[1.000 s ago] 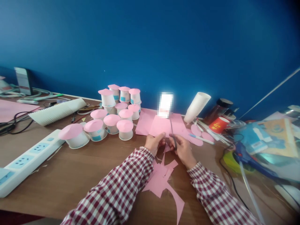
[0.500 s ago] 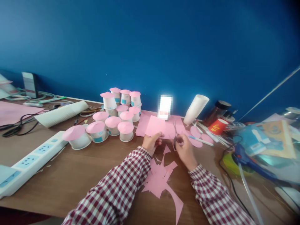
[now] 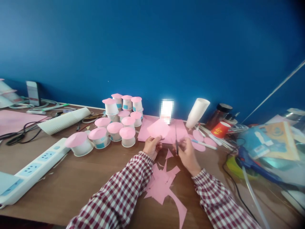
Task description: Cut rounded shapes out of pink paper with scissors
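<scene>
A: Left hand (image 3: 153,147) looks to be pinching a pink paper piece (image 3: 158,128) toward the back edge of the tabletop (image 3: 71,184), kinda blurry tho. Right hand (image 3: 188,154) has scissors (image 3: 176,141) gripped.
B: Yeah, a loose pinch could let the paper swivel and tear.

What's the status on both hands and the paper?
Left hand pinching pink paper piece. Right hand gripping scissors, blades pointing away. Pink scraps on tabletop between checkered sleeves.
</scene>
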`<state>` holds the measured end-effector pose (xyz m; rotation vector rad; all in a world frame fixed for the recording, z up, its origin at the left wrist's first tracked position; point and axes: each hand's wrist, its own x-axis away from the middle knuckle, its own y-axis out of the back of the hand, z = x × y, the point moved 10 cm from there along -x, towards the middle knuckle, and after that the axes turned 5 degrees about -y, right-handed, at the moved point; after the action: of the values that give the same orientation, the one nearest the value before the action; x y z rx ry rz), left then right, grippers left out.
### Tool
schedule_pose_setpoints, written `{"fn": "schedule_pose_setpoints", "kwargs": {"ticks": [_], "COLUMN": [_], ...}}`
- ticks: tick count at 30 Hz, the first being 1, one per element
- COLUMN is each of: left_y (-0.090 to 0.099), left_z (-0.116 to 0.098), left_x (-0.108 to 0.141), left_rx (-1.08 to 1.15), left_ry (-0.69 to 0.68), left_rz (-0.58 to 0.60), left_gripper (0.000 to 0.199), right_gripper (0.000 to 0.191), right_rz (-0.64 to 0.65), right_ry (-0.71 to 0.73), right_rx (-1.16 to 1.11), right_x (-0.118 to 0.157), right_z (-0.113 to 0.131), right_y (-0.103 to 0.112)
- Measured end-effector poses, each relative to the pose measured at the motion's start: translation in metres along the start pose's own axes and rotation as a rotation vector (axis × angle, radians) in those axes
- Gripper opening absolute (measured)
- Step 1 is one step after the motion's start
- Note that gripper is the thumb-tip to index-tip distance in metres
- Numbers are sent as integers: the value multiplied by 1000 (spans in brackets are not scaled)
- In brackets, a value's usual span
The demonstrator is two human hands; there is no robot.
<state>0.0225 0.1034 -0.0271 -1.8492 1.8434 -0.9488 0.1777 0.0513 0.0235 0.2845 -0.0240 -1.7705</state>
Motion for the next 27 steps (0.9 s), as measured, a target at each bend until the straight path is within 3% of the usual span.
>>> {"fn": "schedule_pose_setpoints", "kwargs": {"ticks": [2, 4, 8, 11, 13, 16, 20, 23, 27], "left_y": [1, 0, 1, 2, 1, -6, -25, -36, -40], "left_z": [0, 0, 1, 2, 3, 5, 5, 10, 13], "left_x": [0, 1, 0, -1, -1, 2, 12, 21, 25], "left_rx": [-3, 2, 14, 28, 75, 195, 207, 82, 6], "left_ry": [-1, 2, 14, 24, 35, 77, 134, 178, 182], "left_rz": [-10, -6, -17, -15, 0, 76, 310, 447, 503], "left_gripper": [14, 15, 15, 16, 17, 20, 19, 22, 26], "right_gripper": [53, 49, 41, 45, 45, 44, 38, 38, 35], "right_rz": [3, -10, -158, -192, -133, 53, 205, 332, 437], "right_ry": [-22, 35, 184, 203, 147, -22, -207, -266, -318], "right_rx": [17, 76, 263, 336, 272, 26, -262, -291, -267], "right_x": [0, 2, 4, 1, -2, -5, 2, 10, 18], "right_z": [-2, 5, 22, 20, 11, -7, -20, -21, -20], "right_y": [-1, 1, 15, 19, 15, -4, -25, -38, -46]}}
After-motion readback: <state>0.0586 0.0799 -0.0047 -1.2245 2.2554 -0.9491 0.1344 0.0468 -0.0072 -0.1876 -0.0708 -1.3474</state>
